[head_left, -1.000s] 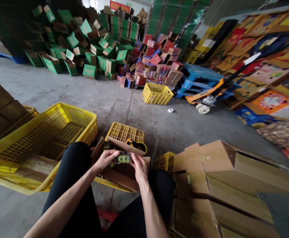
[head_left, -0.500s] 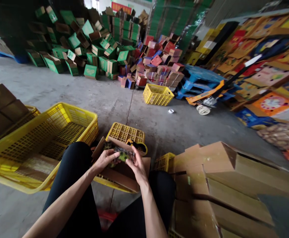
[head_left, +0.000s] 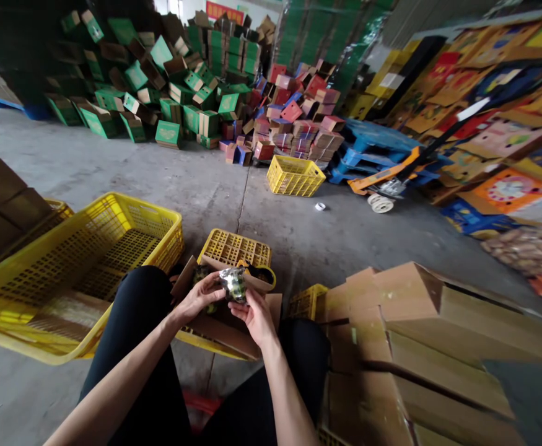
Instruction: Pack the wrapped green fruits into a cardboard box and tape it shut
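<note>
Between my two hands is a clear plastic-wrapped pack of green produce (head_left: 233, 285), its film shiny; the exact kind is hard to make out. My left hand (head_left: 202, 297) grips its left end with thumb and fingers. On the right and lower side, my right hand (head_left: 254, 316) has its fingers closed against the pack. Below them is an open cardboard box (head_left: 227, 334) with flaps spread, and more dark green packs (head_left: 201, 272) show partly inside at its left. The box rests on an upturned yellow crate (head_left: 236, 246). A yellow and black tool (head_left: 264, 274) lies behind the box's far flap.
A large yellow crate (head_left: 159, 214) stands at my left, with cardboard boxes (head_left: 1, 210) beyond it. Stacked cartons (head_left: 405, 297) rise close on my right. Farther off are a small yellow crate (head_left: 295, 176), a tape roll (head_left: 319, 206), a pallet jack (head_left: 386, 179) and blue pallets (head_left: 373, 145).
The wrapped pack has been turned and raised slightly, now showing its shiny film side. My right hand has shifted from its top edge to beneath its right side.
</note>
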A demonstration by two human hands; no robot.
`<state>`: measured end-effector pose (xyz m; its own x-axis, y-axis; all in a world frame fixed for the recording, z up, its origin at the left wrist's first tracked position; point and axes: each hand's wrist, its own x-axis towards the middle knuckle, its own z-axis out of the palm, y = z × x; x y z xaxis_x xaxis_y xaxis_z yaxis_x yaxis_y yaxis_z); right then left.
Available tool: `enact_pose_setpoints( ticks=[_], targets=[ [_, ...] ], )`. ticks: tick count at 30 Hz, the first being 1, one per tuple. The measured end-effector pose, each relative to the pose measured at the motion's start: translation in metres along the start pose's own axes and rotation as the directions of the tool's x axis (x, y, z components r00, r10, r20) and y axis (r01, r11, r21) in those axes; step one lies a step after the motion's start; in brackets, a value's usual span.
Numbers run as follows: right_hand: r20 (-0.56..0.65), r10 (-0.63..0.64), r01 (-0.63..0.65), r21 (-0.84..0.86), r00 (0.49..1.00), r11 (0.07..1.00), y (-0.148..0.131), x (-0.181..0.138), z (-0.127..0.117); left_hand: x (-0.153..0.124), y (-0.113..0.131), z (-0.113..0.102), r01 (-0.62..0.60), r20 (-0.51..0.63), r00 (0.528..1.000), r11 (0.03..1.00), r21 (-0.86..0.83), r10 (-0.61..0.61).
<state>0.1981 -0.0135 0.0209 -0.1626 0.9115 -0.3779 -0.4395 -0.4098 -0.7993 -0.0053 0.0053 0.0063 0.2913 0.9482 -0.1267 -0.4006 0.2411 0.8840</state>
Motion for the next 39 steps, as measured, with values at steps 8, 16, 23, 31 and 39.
enact_pose_setpoints(
  ticks=[8, 16, 23, 31, 39],
  targets=[
    [-0.039, -0.179, 0.142, -0.454, 0.983, 0.880, 0.000, -0.001, 0.001, -0.003, 0.001, -0.001, 0.013, -0.025, 1.000, 0.997, 0.070, -0.011],
    [-0.134, -0.203, 0.151, -0.320, 0.970, 0.935, -0.004, 0.002, -0.006, -0.008, 0.012, 0.006, 0.039, 0.118, 0.991, 0.989, 0.140, -0.055],
    [-0.194, -0.194, 0.166, -0.153, 0.962, 0.974, 0.001, 0.004, -0.007, -0.005, -0.006, 0.000, 0.154, 0.191, 0.969, 0.988, 0.022, -0.155],
    [-0.247, -0.286, 0.222, -0.257, 0.926, 0.941, -0.003, 0.003, -0.010, -0.004, -0.001, 0.001, 0.104, 0.180, 0.976, 0.988, 0.118, -0.125],
    [-0.203, -0.291, 0.245, -0.225, 0.935, 0.943, -0.008, 0.003, -0.011, -0.001, 0.004, 0.004, 0.067, 0.163, 0.981, 0.977, 0.201, -0.101]
  ],
)
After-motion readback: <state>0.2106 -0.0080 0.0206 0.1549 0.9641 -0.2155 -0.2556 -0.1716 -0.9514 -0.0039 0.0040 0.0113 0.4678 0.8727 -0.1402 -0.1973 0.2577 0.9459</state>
